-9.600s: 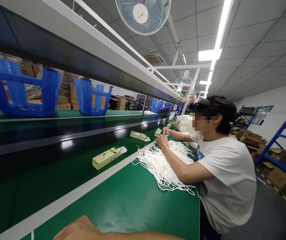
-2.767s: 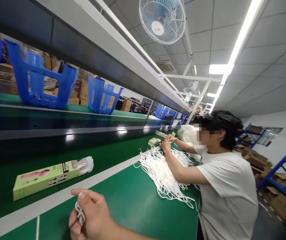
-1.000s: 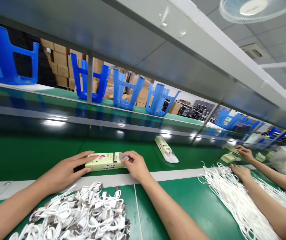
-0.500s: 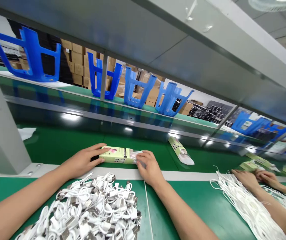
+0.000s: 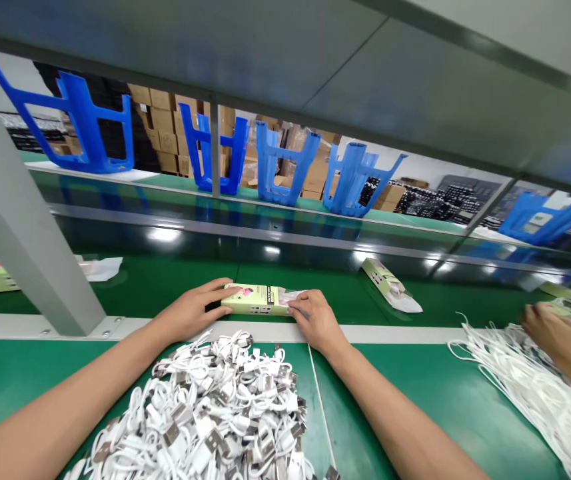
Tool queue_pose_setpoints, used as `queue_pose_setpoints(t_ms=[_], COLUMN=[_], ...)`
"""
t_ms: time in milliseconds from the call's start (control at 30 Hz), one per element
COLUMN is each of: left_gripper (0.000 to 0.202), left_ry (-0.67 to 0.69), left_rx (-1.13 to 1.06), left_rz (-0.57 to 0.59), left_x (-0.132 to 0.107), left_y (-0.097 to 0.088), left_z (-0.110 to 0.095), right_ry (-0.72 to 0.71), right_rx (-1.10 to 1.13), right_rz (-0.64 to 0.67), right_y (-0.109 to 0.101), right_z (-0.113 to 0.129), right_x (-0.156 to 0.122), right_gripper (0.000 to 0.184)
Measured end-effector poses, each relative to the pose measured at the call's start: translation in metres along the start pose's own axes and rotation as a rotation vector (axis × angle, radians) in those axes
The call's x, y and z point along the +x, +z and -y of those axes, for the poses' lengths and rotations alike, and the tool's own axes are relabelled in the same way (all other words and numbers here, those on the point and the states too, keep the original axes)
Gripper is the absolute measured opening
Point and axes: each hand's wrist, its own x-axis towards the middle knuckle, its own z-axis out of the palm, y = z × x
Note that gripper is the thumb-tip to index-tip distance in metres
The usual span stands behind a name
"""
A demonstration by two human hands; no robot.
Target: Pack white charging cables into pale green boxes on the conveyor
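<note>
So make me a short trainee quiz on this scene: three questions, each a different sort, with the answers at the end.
1. Short answer: A green box lies with a hand at each end. Which of the wearer's hands is at the end where clear plastic shows?
2. True or false: The pile of white USB cables lies nearer the camera than that box.
3. Fill in the blank: The upturned stools in the background are coloured ____.

Key:
1. The right hand; the left hand is at the other end.
2. True.
3. Blue.
</note>
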Motion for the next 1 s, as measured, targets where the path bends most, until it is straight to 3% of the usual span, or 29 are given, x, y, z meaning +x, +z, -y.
queue_pose_setpoints(t_ms=[167,300,433,533,667,1000], left_gripper=[0.053,0.057,0.061,0.063,0.065,0.061], left_ry=[-0.025,-0.046,-0.049,-0.071,-0.082,-0.089], left_rx=[0.022,0.001,0.005,0.044,0.085,0.113], left_rz=[0.004,-0.081,-0.105,-0.088,-0.083,-0.081], left_x=[0.001,0.001,0.001,0.001,0.002,0.001], left_y=[-0.002,-0.002,-0.001,-0.002,-0.003,-0.005], left_z=[0.000,0.003,0.003,0.002,0.001,-0.001], right_ry=[-0.002,0.074,0.187,0.192,-0.014,-0.078], right_rx=[-0.006,0.127,0.359,0.443,0.419,0.456], right_rz=[-0.036,-0.166,0.082,0.216,0.230,0.021], right_y=[0.001,-0.019,-0.055,-0.071,-0.070,-0.051], right_z=[0.003,0.027,0.068,0.088,0.092,0.101], right_x=[0.002,-0.020,-0.064,-0.088,-0.092,-0.084], right_gripper=[0.021,0.027,0.020,0.028,0.030,0.027])
